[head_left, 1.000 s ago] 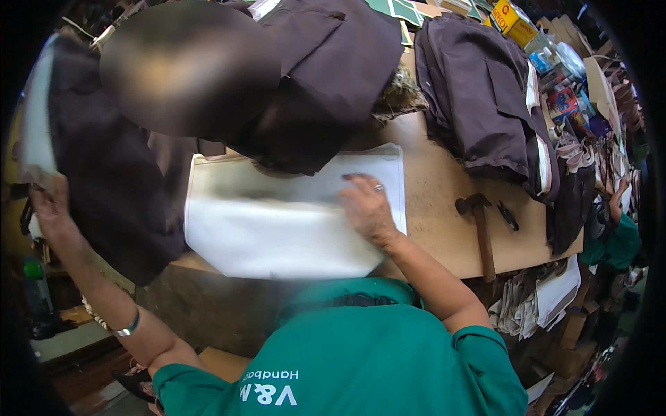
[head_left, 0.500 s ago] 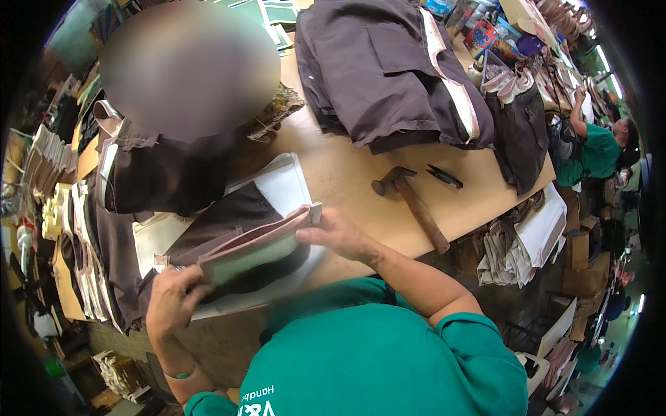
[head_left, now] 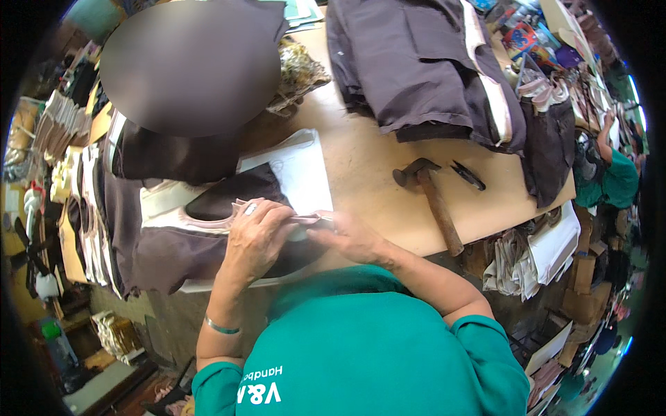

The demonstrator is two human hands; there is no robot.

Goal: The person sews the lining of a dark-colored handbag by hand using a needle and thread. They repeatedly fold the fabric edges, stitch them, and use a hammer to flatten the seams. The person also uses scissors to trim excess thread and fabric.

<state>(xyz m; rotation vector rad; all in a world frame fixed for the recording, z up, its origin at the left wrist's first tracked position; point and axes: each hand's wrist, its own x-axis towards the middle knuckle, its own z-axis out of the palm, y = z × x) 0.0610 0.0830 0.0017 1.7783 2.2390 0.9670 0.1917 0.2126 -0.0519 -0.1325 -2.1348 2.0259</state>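
Observation:
A dark brown fabric piece with a pale pink edge, like a bag part (head_left: 187, 246), lies at the table's near left side. My left hand (head_left: 255, 239) is closed on its pink edge, a ring on one finger. Just to the right, my right hand (head_left: 352, 237) pinches the end of the same edge. The two hands are close together, partly hiding the folded edge. Beneath the work lies a white sheet (head_left: 309, 173). To the right of my hands, a hammer (head_left: 437, 204) with a wooden handle rests on the table beside small black snips (head_left: 469, 176).
A stack of dark brown fabric pieces (head_left: 416, 69) covers the far right of the table (head_left: 368, 173). More dark pieces (head_left: 173, 152) lie at the left, below a blurred patch. Folded white pieces (head_left: 510, 260) sit beyond the right edge. A person in green (head_left: 617, 177) is at far right.
My left hand has moved right along the pink edge, close to my right hand. The fabric piece, held up before, now lies lower and flatter. The whole view has shifted slightly.

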